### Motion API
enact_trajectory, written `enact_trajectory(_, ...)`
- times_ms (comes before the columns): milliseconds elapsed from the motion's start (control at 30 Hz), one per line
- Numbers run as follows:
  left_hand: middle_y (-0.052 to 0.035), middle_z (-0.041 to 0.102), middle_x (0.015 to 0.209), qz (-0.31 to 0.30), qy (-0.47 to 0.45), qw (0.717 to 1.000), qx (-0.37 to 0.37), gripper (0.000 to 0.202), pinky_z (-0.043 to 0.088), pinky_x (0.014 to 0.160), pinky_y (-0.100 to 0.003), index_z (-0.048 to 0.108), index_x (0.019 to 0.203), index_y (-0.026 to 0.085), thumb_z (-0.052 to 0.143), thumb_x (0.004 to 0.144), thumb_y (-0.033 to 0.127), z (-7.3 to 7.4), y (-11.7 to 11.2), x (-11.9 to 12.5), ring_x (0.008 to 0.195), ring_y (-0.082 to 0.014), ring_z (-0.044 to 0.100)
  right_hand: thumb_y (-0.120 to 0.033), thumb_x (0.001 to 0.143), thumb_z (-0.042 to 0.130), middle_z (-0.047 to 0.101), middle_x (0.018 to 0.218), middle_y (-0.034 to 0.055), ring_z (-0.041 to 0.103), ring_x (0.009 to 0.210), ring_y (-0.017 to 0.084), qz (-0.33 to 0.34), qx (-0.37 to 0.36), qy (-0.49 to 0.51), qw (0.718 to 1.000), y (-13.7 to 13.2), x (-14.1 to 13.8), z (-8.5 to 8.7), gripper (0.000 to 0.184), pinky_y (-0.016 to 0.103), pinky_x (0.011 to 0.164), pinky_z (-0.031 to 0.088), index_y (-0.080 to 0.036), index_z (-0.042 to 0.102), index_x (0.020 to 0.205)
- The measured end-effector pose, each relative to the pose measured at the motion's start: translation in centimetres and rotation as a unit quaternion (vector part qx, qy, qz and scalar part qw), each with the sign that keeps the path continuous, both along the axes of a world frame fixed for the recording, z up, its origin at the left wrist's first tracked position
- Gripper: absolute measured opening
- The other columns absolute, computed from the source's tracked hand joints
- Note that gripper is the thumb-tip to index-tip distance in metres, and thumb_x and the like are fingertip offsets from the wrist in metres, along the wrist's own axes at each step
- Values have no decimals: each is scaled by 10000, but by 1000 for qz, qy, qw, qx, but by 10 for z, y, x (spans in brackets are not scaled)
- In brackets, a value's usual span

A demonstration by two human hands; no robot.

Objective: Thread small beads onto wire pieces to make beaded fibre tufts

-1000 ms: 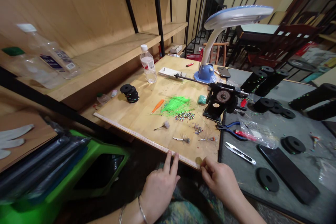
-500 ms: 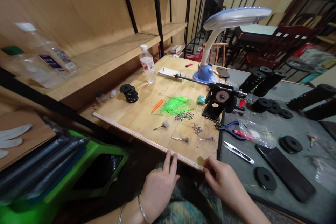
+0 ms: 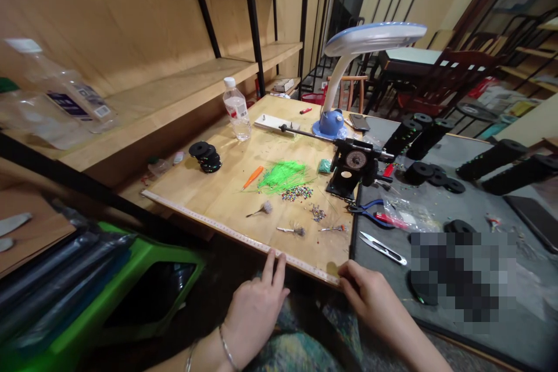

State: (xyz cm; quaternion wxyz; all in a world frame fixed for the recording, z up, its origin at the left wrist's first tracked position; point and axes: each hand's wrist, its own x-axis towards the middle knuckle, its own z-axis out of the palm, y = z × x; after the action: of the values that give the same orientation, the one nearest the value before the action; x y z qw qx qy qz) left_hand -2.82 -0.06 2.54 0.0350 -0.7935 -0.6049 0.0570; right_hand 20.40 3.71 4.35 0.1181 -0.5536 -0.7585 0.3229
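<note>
A white measuring strip (image 3: 209, 221) runs along the front edge of the wooden table (image 3: 204, 192). Two outstretched fingertips of my left hand (image 3: 256, 309) rest on it, the thumb apart. At the strip's right end my right hand (image 3: 370, 290) is closed with curled fingers at the table edge; anything between them is hidden. Just beyond lie small wire-like bundles (image 3: 291, 231), a grey-tufted piece (image 3: 264, 208), a pile of coloured beads (image 3: 297, 193) and bright green strands (image 3: 283, 175). An orange pointed tool (image 3: 253, 178) sits left of the strands.
A black clamp-like machine (image 3: 352, 163) with a long rod stands at the table's right, before a blue-based lamp (image 3: 329, 123). Thread snips (image 3: 383, 249), blue-handled pliers (image 3: 372, 209) and black spools (image 3: 418, 172) occupy the grey mat. A bottle (image 3: 238, 110) stands behind.
The view has shifted slightly, so the table and its contents appear further left. Both hands keep nearly the same place at the table edge.
</note>
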Motion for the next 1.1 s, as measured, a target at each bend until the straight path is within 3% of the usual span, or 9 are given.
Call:
enact_trajectory(300, -227, 499, 1366, 1, -6, 1000, 5, 510, 556, 507, -278, 507, 1344, 149, 590, 858, 279, 0, 0, 0, 590, -182, 679, -241, 898, 407, 679, 724, 35, 636, 662, 193, 7, 5, 6, 1000, 1, 0, 0, 194, 252, 598, 413, -211, 575, 806)
enact_trajectory(767, -209, 473, 1388, 5, -21, 1000, -11, 515, 559, 515, -284, 496, 1352, 142, 578, 865, 289, -1, 1, 0, 603, -188, 687, -266, 914, 419, 688, 747, 49, 641, 674, 201, 9, 33, 6, 999, 1, -4, -2, 210, 253, 616, 422, -203, 618, 893)
enact_trajectory(900, -192, 483, 1388, 14, -46, 998, -30, 503, 570, 558, -295, 498, 1346, 127, 569, 869, 266, 6, 3, -2, 663, -199, 700, -228, 915, 372, 621, 692, 7, 602, 630, 188, -8, 28, 34, 999, -1, -2, 6, 245, 252, 605, 397, -183, 541, 1087)
enact_trajectory(1033, -184, 549, 1339, 21, -104, 993, -50, 452, 575, 632, -337, 543, 1291, 104, 574, 854, 215, 19, 10, -9, 760, -232, 704, -169, 894, 353, 506, 633, -46, 520, 584, 159, -3, 12, 59, 998, -3, 1, 17, 238, 238, 582, 354, -193, 506, 1074)
enact_trajectory(1100, -166, 603, 1280, 4, -178, 983, -48, 383, 563, 727, -357, 581, 1233, 116, 557, 859, 198, 26, 15, -9, 884, -255, 687, -150, 882, 367, 473, 617, -61, 494, 579, 150, 4, 3, 71, 997, -4, 1, 21, 236, 234, 575, 335, -203, 506, 1065)
